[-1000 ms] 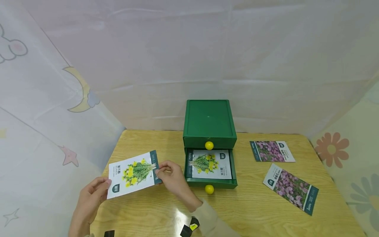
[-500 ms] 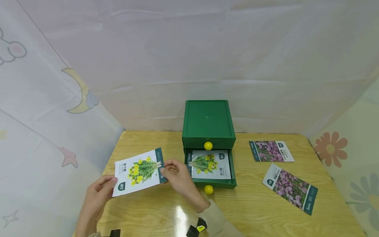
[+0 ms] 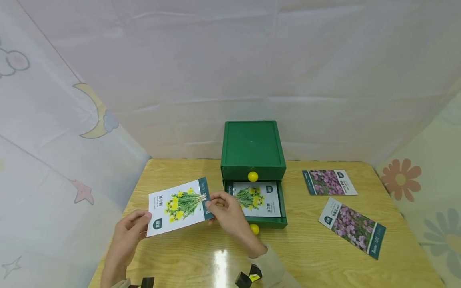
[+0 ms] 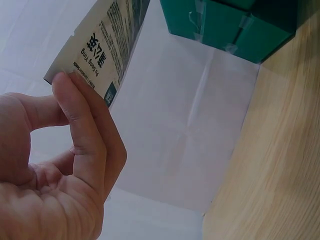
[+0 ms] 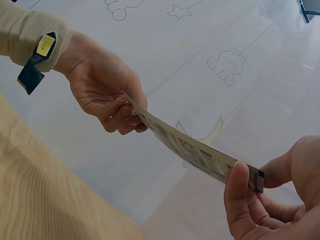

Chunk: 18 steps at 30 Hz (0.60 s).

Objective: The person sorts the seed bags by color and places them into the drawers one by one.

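Note:
Between both hands a white seed packet (image 3: pixel 181 206) with yellow dandelions is held up above the table, slightly tilted. My left hand (image 3: pixel 127 234) pinches its left end between thumb and fingers; the left wrist view shows the printed back of the packet (image 4: pixel 100 55). My right hand (image 3: pixel 230 218) pinches the dark green end, close to the drawer. A second dandelion packet (image 3: pixel 268 200) lies in the pulled-out lower drawer (image 3: pixel 266 222) of a green cabinet (image 3: pixel 253 144). The upper drawer is closed.
Two packets with pink flowers lie on the right of the wooden table: one farther back (image 3: pixel 329 183), one nearer and slanted (image 3: pixel 353 228). Yellow round knobs (image 3: pixel 253 176) stick out from the drawer fronts. A patterned cloth (image 3: pixel 194 80) hangs behind and at both sides.
Both hands have moved to the right with the dandelion packet, toward the drawer, and its right end now overlaps the drawer's left side in the head view. The other packets stay in place.

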Each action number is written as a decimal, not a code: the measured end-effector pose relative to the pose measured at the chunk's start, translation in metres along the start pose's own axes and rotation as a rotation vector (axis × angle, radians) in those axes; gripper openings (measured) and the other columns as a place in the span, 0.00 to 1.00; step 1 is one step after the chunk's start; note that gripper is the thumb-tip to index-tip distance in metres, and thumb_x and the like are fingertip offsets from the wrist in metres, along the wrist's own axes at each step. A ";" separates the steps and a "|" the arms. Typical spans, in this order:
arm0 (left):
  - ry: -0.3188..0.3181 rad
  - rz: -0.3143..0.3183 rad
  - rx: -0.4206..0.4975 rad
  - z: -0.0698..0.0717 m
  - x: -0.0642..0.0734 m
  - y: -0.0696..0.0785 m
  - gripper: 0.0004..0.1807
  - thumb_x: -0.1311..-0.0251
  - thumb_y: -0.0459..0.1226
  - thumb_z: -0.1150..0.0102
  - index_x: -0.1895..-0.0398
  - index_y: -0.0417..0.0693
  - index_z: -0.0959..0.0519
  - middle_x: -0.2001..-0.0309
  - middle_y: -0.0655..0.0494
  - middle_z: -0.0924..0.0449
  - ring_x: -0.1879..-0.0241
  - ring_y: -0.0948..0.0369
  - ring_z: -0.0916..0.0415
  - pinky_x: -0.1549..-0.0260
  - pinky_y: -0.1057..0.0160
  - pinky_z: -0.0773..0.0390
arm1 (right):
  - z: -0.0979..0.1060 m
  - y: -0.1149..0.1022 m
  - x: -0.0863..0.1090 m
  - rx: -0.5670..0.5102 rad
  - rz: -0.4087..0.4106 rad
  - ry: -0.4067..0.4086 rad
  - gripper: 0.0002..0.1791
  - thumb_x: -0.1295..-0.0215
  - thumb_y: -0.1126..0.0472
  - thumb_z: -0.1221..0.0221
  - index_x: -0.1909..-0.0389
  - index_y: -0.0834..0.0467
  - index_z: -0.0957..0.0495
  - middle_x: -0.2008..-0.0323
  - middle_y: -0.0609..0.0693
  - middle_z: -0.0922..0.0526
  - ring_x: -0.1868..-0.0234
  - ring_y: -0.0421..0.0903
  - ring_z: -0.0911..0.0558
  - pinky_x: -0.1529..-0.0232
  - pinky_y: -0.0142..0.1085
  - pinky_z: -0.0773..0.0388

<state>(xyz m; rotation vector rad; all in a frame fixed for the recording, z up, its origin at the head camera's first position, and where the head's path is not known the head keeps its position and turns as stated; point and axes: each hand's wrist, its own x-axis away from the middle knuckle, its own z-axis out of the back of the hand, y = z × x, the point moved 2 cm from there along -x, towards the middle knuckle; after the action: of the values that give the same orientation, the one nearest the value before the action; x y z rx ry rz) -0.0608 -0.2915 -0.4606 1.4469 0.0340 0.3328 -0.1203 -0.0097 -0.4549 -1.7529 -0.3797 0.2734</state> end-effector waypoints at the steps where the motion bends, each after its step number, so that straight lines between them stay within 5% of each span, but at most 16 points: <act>1: -0.003 -0.001 0.001 -0.001 0.000 0.001 0.21 0.31 0.43 0.43 0.53 0.30 0.26 0.64 0.51 0.16 0.68 0.57 0.19 0.72 0.61 0.18 | 0.001 0.000 0.001 -0.004 0.000 0.001 0.16 0.30 0.61 0.42 0.47 0.66 0.28 0.62 0.58 0.24 0.72 0.54 0.21 0.64 0.58 0.20; 18: -0.052 -0.032 -0.031 -0.019 -0.001 0.008 0.19 0.32 0.43 0.43 0.53 0.31 0.24 0.64 0.48 0.16 0.70 0.54 0.20 0.74 0.60 0.19 | 0.024 -0.008 0.013 0.029 -0.006 0.046 0.17 0.31 0.58 0.40 0.49 0.65 0.27 0.62 0.60 0.24 0.78 0.48 0.24 0.69 0.56 0.20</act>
<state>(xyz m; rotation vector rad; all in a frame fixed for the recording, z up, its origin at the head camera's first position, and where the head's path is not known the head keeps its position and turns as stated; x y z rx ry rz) -0.0677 -0.2723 -0.4558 1.4220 0.0100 0.2688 -0.1181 0.0183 -0.4516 -1.7260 -0.3461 0.2326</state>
